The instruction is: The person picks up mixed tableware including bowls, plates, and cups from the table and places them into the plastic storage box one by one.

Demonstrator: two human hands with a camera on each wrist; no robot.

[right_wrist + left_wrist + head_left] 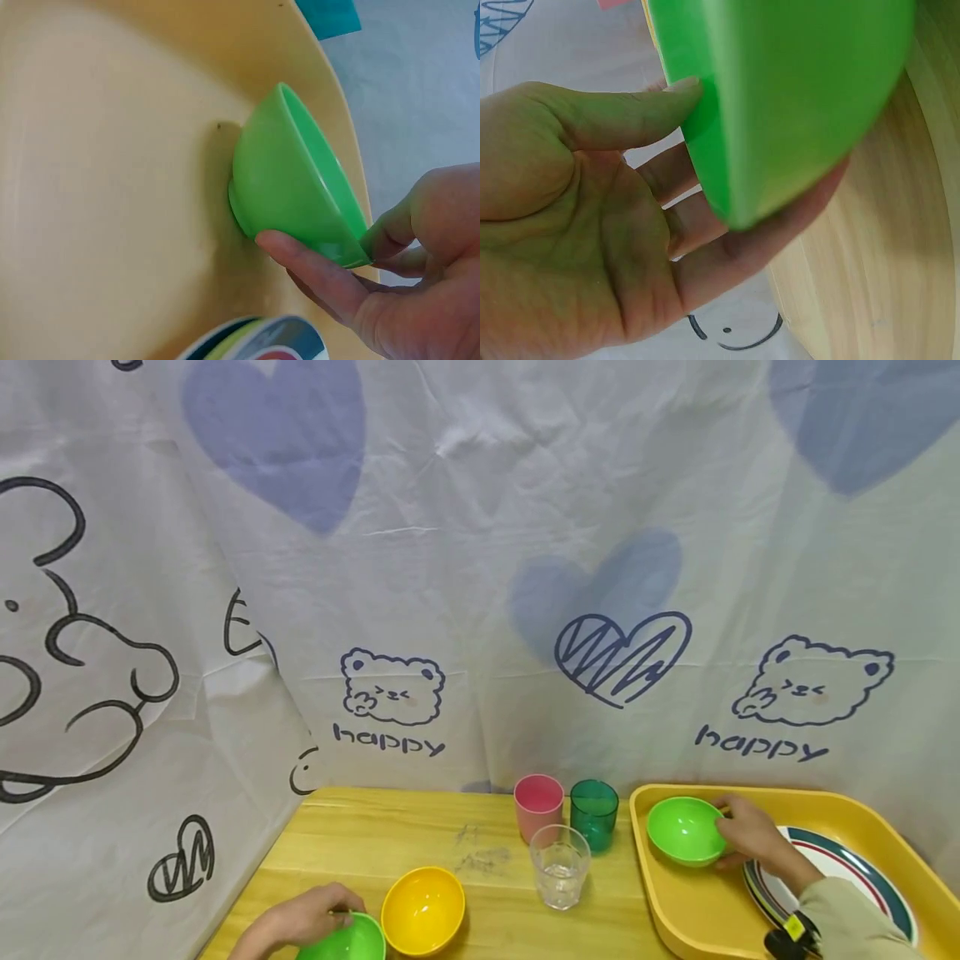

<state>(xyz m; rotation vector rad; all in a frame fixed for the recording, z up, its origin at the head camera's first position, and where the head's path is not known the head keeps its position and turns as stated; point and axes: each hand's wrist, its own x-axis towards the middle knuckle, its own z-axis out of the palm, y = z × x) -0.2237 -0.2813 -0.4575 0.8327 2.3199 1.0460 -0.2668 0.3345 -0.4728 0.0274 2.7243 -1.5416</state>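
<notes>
At the table's front, my left hand (311,917) pinches the rim of a green bowl (351,939); the left wrist view has the thumb inside that bowl (795,97) and fingers beneath it. Close to its right side is a yellow bowl (423,912). My right hand (753,833) grips the right edge of a second green bowl (684,831), in the back left corner of the yellow tray (663,902). In the right wrist view, this bowl (289,180) stands at or just above the tray floor, thumb at the rim and fingers along its outside.
White plates (847,860) with green and red bands lie stacked in the tray, under the right forearm. Left of the tray stand a pink cup (538,810), a green cup (594,817) and a clear glass (560,868). A printed cloth (480,568) hangs behind the wooden table (360,835).
</notes>
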